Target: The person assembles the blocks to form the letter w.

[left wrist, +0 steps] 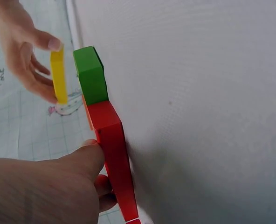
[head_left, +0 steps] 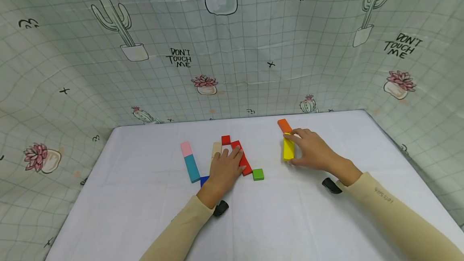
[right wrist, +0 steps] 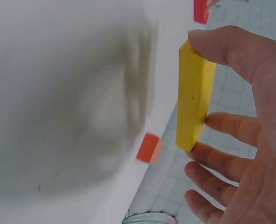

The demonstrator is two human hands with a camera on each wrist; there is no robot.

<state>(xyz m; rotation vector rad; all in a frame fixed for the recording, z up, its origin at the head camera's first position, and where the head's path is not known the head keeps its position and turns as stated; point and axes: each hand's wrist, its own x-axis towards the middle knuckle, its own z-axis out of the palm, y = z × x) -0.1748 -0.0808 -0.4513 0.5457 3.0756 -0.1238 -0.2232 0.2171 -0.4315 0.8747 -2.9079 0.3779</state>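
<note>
My left hand rests on a long red block, its thumb and fingertips against the block's upper side. A green block lies by the near end of that red block. My right hand holds a yellow block by its two ends, thumb at one end and fingertips at the other. In the right wrist view the yellow block is raised off the white table. Just beyond it lies an orange block, partly overlapped by the hand and the yellow block in the head view.
Left of my left hand, a pink block and a teal block lie end to end, with a blue block near them. A beige block and small red block sit beyond the hand. Patterned cloth hangs behind the table.
</note>
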